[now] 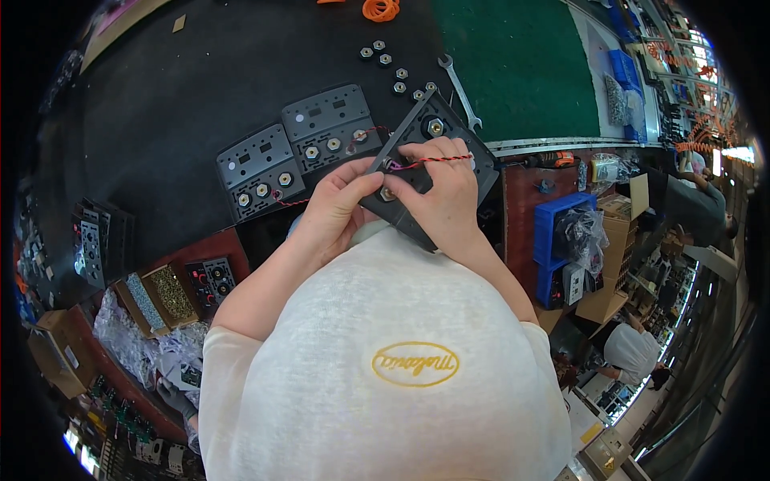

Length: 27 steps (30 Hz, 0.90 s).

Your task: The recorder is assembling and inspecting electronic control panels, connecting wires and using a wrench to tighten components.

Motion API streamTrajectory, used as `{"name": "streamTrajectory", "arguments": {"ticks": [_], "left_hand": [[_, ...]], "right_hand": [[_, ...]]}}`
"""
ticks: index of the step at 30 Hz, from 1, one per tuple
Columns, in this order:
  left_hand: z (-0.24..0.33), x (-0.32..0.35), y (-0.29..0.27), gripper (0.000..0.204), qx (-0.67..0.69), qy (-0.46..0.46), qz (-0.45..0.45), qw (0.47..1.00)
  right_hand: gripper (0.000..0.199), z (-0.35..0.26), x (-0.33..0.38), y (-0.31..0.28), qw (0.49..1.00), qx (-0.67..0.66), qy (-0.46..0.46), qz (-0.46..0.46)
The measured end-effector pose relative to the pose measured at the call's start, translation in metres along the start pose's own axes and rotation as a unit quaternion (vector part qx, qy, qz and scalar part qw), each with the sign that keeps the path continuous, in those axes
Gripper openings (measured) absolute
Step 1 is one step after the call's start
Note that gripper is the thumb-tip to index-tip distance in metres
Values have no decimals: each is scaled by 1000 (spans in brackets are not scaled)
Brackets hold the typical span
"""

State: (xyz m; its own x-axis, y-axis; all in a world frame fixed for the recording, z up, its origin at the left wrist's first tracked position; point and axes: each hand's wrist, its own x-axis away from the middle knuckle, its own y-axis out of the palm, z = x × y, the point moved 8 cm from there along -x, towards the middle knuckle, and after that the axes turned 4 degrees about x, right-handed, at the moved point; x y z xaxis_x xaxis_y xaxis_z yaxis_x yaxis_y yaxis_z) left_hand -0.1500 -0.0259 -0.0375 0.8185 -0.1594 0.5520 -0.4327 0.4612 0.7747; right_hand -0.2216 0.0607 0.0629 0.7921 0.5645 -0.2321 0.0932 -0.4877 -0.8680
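Past the shirt [385, 313], left hand [333, 202] and right hand [451, 196] curl against a panel [461, 128].

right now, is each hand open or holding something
Left hand: closed, holding the dark panel by its edge.
Right hand: curled over the panel, beneath twisted wire; grip cannot be told.

Both hands [451, 192] on a tilted dark panel [459, 131], twisted red-black wires [435, 159]; two grey panels [322, 115], wrench [461, 93] beyond
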Motion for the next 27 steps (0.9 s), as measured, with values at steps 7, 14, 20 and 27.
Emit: {"name": "streamTrajectory", "arguments": {"ticks": [7,14,20,27], "left_hand": [[-2,0,0,31,-1,-12,-9,1000],[-3,-2,1,30,-6,-17,-12,1000],[-1,-5,-4,29,-11,-16,31,999],[3,-5,-10,30,-8,-1,25,1000]], "right_hand": [[22,3,-2,3,999,-28,14,-45],[20,7,-3,-16,998,-62,26,-11],[25,30,0,-38,967,-201,148,53],[29,55,3,-52,934,-299,166,101]]}}
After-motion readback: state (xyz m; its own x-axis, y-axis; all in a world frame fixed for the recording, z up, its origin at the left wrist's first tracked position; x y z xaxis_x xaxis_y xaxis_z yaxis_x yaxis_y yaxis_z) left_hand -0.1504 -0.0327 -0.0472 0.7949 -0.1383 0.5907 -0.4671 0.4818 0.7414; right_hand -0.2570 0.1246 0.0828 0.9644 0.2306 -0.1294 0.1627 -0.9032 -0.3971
